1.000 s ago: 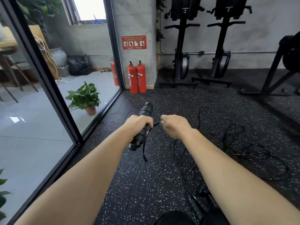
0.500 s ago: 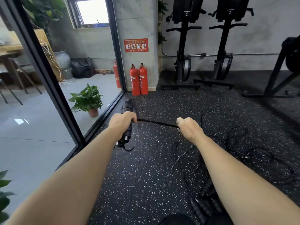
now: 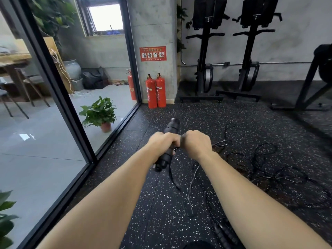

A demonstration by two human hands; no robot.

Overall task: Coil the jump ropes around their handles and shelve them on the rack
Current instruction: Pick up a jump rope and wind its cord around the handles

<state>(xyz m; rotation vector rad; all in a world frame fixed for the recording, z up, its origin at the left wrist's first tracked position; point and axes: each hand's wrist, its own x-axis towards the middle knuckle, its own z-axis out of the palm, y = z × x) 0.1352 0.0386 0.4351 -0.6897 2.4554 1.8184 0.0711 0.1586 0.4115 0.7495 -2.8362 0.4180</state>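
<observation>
Head view: my left hand [image 3: 164, 143] clenched round black handle [image 3: 172, 125], tilted, above floor [image 3: 206, 119] middle. My right hand [image 3: 196, 144] fisted on rope [image 3: 172, 174], just beside handle. Loose tangle [image 3: 260, 159] on floor, right side.

Gripping a black ribbed jump-rope handle [image 3: 171, 125] in the left hand [image 3: 162, 143]. Holding its thin black rope [image 3: 172, 175] in the right hand [image 3: 195, 144] just beside, above a speckled black rubber floor [image 3: 161, 212] strewn with tangled ropes [image 3: 265, 164].

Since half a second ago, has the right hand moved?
Yes. The right hand, gripping the rope, has swung left toward the line of the red fire extinguishers and now meets the left hand holding the handle.
</observation>
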